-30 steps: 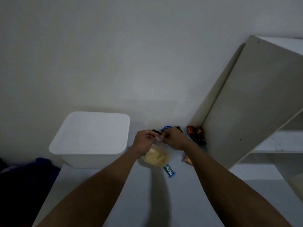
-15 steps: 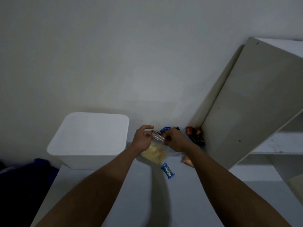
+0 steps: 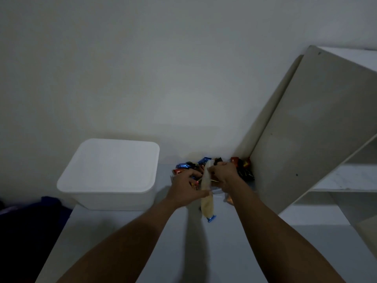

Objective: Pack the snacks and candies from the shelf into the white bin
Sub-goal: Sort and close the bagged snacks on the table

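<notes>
The white bin (image 3: 110, 174) stands at the left on the white surface, its lid on. A clear plastic bag of yellow snacks (image 3: 207, 198) hangs edge-on between my hands. My right hand (image 3: 224, 174) pinches its top. My left hand (image 3: 186, 187) is spread against the bag's left side, thumb touching it. Behind my hands lies a pile of wrapped candies (image 3: 188, 166), blue, red and dark, by the wall. More wrappers (image 3: 243, 167) sit at the shelf's foot. One blue candy (image 3: 211, 218) lies under the bag's lower end.
A white shelf unit (image 3: 318, 139) rises at the right, its side panel close to my right hand and its open compartments further right. A dark blue object (image 3: 30, 213) lies at the far left below the bin. The wall runs just behind the candies.
The bag has turned from facing me to edge-on and hangs lower. My left hand let go of the bag's top and dropped to its left side, fingers spread. My right hand kept its hold.
</notes>
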Action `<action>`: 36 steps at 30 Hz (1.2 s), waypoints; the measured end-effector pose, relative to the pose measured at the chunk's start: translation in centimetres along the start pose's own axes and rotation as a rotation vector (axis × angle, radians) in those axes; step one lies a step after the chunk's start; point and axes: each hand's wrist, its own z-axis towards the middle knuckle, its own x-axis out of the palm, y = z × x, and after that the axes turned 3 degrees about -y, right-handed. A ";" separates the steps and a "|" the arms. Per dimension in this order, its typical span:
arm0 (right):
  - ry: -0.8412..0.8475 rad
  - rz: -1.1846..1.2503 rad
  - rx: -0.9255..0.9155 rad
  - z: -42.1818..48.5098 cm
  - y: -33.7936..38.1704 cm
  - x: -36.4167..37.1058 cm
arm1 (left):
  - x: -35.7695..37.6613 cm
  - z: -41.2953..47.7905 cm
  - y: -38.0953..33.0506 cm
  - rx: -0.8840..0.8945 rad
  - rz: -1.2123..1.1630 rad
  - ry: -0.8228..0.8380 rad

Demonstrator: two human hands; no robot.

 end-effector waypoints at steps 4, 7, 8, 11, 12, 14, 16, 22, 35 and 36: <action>0.025 0.100 0.029 0.1 0.1 -0.1 | -0.1 0.5 -0.4 0.005 -0.054 -0.134; -0.167 -0.201 -0.260 0.7 -0.2 -0.4 | -0.6 1.1 -0.4 0.012 -0.005 -0.189; -0.253 -0.419 -0.402 1.1 -0.3 -0.6 | -0.9 1.3 -0.4 0.020 0.012 -0.181; -0.047 -0.867 -0.638 1.2 0.7 -0.6 | -1.7 1.9 -0.8 0.023 0.016 -0.147; 0.111 -0.924 -0.638 1.2 1.1 -0.5 | -2.0 2.2 -0.7 0.013 0.007 -0.136; 0.269 -0.972 -0.604 0.9 1.4 -0.1 | -2.3 2.6 -0.7 0.000 -0.005 -0.104; 0.246 -0.969 -0.642 0.9 1.2 0.1 | -2.6 2.9 -0.8 -0.043 -0.051 -0.108; 0.171 -0.902 -0.674 1.2 0.8 0.0 | -3.0 2.9 -0.8 -0.166 -0.256 -0.163; 0.218 -0.823 -0.687 1.9 0.2 1.4 | -2.6 3.2 -1.1 -0.128 -0.126 -0.091; 0.202 -0.814 -0.695 2.0 0.0 1.4 | -2.6 3.1 -1.4 -0.130 -0.151 -0.106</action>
